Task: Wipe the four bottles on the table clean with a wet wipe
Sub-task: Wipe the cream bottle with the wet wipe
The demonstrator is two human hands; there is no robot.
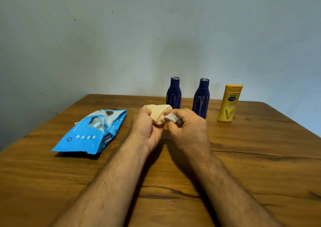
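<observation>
My left hand (147, 127) grips a small cream-coloured bottle (159, 114), held tilted above the middle of the wooden table (243, 166). My right hand (187, 126) pinches a crumpled white wet wipe (171, 117) and presses it against the bottle's right side. Behind the hands stand two dark blue bottles (174, 93) (201, 99), upright near the table's far edge. A yellow lotion bottle (229, 103) stands upright to their right. Much of the cream bottle is hidden by my fingers.
A blue and white pack of wet wipes (92, 133) lies on the table to the left of my hands, its flap open. A pale wall (121, 44) rises right behind the table's far edge.
</observation>
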